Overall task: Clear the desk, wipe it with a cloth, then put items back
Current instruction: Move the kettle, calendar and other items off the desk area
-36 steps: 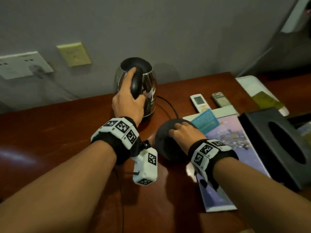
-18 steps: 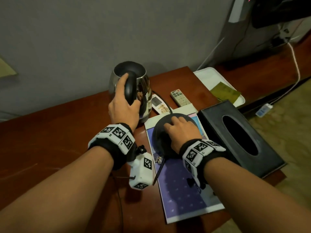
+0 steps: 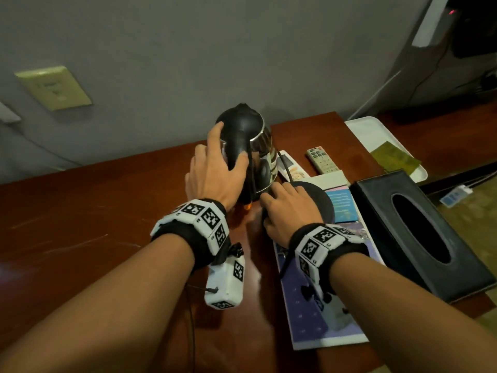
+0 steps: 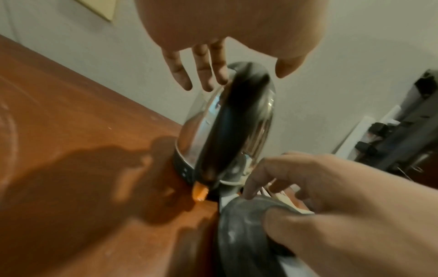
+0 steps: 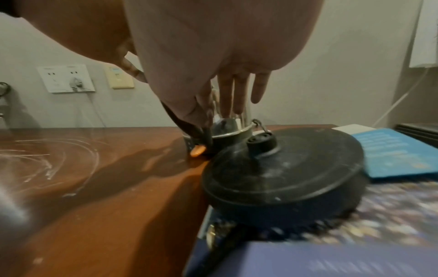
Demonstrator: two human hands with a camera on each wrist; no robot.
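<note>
Left grip (image 3: 215, 176) spread by kettle (image 3: 265, 146), right grip (image 3: 289, 211) — atop base (image 3: 326, 208)

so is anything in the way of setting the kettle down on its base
Yes, the right hand lies over the kettle base, above its centre connector. The kettle stands on the desk right beside the base, left hand open around its handle. Nothing else lies on the base.

Left hand (image 3: 215, 173) with fingers splayed and straight; right hand (image 3: 289, 208) palm-down, fingers loosely arched.
</note>
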